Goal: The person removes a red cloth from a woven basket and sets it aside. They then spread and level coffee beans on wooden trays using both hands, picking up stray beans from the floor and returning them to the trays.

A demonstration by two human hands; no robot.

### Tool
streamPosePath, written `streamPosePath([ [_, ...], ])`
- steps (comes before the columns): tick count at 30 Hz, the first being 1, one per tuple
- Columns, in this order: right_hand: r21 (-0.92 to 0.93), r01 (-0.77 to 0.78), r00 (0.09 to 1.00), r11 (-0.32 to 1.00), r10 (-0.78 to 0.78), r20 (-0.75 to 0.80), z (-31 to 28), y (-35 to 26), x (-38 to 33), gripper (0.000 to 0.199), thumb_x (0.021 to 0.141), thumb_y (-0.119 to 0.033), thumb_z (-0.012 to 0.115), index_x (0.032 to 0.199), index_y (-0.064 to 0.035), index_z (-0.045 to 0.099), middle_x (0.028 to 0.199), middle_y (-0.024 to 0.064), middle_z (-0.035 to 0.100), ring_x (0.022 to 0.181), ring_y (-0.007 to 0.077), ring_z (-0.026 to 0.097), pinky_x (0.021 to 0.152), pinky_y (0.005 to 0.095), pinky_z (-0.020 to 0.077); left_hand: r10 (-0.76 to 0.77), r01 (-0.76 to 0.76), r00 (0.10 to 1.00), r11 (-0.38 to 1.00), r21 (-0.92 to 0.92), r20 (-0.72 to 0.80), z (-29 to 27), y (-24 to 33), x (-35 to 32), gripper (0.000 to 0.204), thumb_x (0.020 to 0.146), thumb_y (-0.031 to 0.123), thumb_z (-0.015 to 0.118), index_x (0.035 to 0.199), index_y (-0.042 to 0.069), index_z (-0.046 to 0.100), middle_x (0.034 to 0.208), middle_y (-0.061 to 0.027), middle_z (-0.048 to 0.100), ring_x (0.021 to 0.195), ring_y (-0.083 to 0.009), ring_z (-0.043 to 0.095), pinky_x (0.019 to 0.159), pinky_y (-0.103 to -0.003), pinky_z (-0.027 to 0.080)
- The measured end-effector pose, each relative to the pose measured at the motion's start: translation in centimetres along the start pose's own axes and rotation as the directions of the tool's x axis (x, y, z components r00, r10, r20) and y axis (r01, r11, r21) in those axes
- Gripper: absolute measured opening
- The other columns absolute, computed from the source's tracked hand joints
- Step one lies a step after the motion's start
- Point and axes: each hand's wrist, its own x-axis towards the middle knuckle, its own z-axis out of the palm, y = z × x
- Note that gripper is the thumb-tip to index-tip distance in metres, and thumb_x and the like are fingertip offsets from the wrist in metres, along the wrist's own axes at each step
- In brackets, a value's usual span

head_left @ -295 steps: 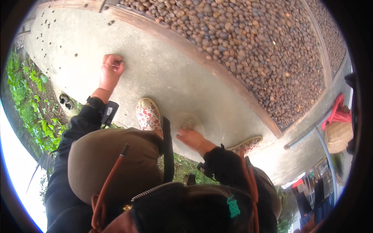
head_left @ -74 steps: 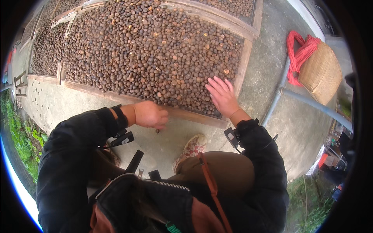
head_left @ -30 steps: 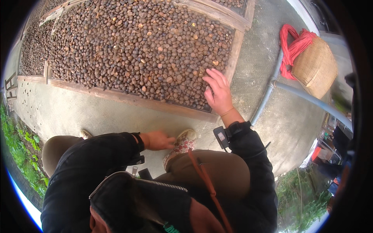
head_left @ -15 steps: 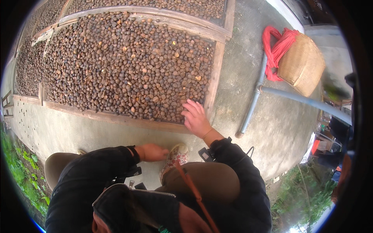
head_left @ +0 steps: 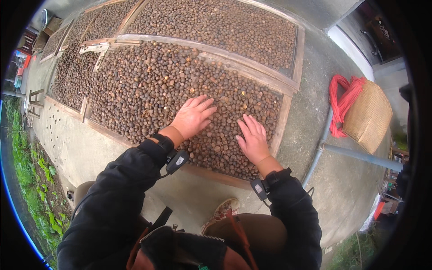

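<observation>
A shallow wooden-framed tray (head_left: 211, 177) lies low in front of me, spread with a layer of small round brown nuts or fruits (head_left: 139, 85); I cannot tell their exact kind. Over the middle of this layer is my left hand (head_left: 193, 118), palm down with the fingers spread. My right hand (head_left: 254, 137) rests at the layer's right part, near the frame's right side, its fingers also apart. Both hands appear to touch the brown pieces, and neither grips anything. A few paler pieces show among the dark ones.
More framed trays of the same pieces (head_left: 216, 22) lie beyond and to the left. At right, a woven basket (head_left: 368, 117) with a red cloth bundle (head_left: 344, 103) sits by a blue-grey pipe (head_left: 360, 155). Green plants (head_left: 38, 180) grow at the left edge.
My left hand has moved from beside my knee up and forward onto the brown pieces. My right hand has moved from the tray's near corner further in. The view has shifted.
</observation>
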Motion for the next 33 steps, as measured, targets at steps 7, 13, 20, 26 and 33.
streamPosePath([
  [7,-0.065,0.034,0.999,0.997,-0.033,0.021,0.2,0.1,1.4,0.05,0.093,-0.027,0.071,0.139,-0.0119,0.061,0.148,0.0125,0.053,0.141,0.0326,0.044,0.119,0.0525,0.0309,-0.306,0.214,0.927,0.906,0.365,0.215,-3.1,-10.7,-5.9,0.058,0.105,0.035,0.054,0.159,0.021,0.039,0.166,-0.0059,0.033,0.154,-0.033,0.026,0.124,-0.053,0.023],
  [13,-0.077,0.068,0.996,0.995,-0.073,-0.057,-0.6,-2.0,4.8,0.051,0.091,-0.026,0.073,0.137,-0.0078,0.061,0.146,0.0128,0.054,0.14,0.0326,0.046,0.119,0.053,0.0313,-0.362,0.266,0.918,0.863,0.43,0.159,-6.4,-16.3,-9.6,0.057,0.104,0.026,0.055,0.159,0.025,0.039,0.166,-0.0058,0.033,0.154,-0.0328,0.027,0.123,-0.053,0.025],
  [20,-0.104,0.044,0.997,0.994,-0.05,-0.055,-1.2,-5.5,7.3,0.054,0.09,-0.021,0.073,0.139,-0.0068,0.059,0.147,0.0141,0.052,0.139,0.0335,0.045,0.12,0.0535,0.0299,-0.347,0.253,0.931,0.835,0.489,0.111,-8.1,-21.8,-10.6,0.059,0.103,0.027,0.057,0.158,0.029,0.04,0.166,-0.0055,0.034,0.153,-0.0319,0.029,0.124,-0.052,0.024],
  [26,-0.112,-0.05,0.998,0.992,0.054,0.028,-0.3,-6.8,4.4,0.058,0.086,-0.019,0.075,0.14,-0.0057,0.057,0.146,0.0147,0.052,0.137,0.036,0.046,0.119,0.0539,0.0297,-0.436,0.374,0.899,0.816,0.441,0.046,-8.0,-26.3,-10.0,0.056,0.104,0.028,0.055,0.158,0.031,0.04,0.168,-0.0057,0.029,0.153,-0.0333,0.027,0.122,-0.057,0.024],
  [33,-0.12,-0.165,0.979,0.979,0.177,0.097,0.5,-7.9,1.7,0.058,0.088,-0.015,0.071,0.142,-0.0036,0.053,0.147,0.0155,0.052,0.138,0.0368,0.046,0.12,0.0552,0.0272,-0.54,0.514,0.841,0.776,0.366,-0.036,-9.4,-30.9,-12.1,0.051,0.102,0.03,0.056,0.152,0.027,0.049,0.167,-0.0061,0.031,0.153,-0.0318,0.03,0.12,-0.062,0.025],
])
